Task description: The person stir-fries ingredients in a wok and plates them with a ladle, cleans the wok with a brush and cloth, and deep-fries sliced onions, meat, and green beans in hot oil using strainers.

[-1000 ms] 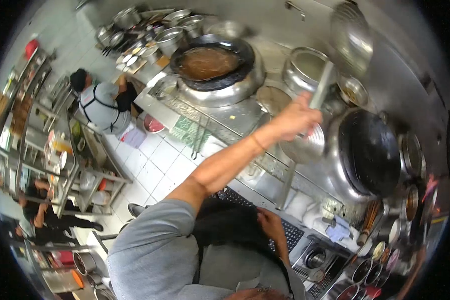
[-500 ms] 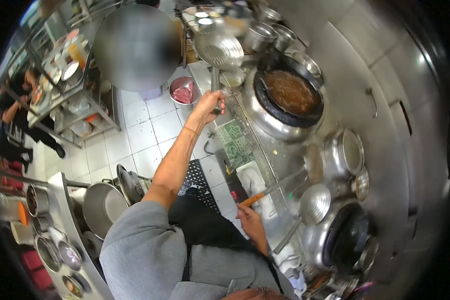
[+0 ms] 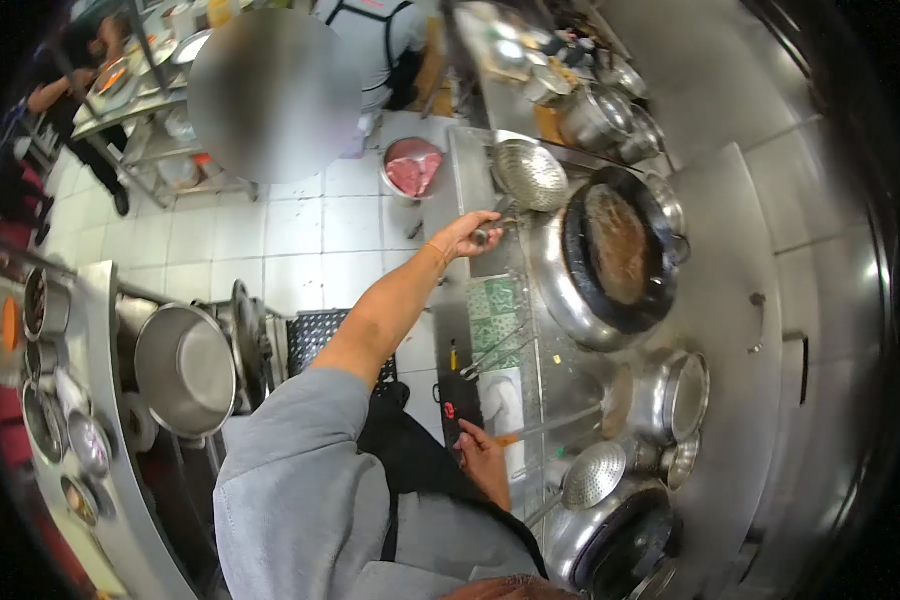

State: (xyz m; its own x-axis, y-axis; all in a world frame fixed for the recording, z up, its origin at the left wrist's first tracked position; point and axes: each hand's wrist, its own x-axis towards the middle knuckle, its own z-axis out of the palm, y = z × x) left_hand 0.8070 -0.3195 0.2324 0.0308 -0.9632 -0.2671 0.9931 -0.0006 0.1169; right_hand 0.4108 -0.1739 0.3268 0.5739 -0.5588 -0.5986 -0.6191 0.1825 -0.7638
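My left hand (image 3: 465,236) is stretched forward, closed around the handle of a perforated metal skimmer (image 3: 530,174). The skimmer's round bowl hangs beside the upper left rim of a black wok (image 3: 580,285), where brown, foamy liquid (image 3: 618,250) sits. Closer to my body, my right hand (image 3: 483,462) is closed at the orange handle of a long-handled ladle (image 3: 560,425). The ladle's round head is blurred near the counter. A second perforated skimmer (image 3: 594,476) rests over the rim of another dark wok (image 3: 625,550).
Steel pots (image 3: 598,117) stand at the far end of the range. A bowl (image 3: 413,190) with red meat is beyond my left hand. On the left are a large empty pot (image 3: 185,370) and a counter (image 3: 120,400) with containers. Other people stand at the back.
My left hand has brought the skimmer down and right, closer to the wok with liquid. The whole view has turned. My right hand stays at the ladle handle.
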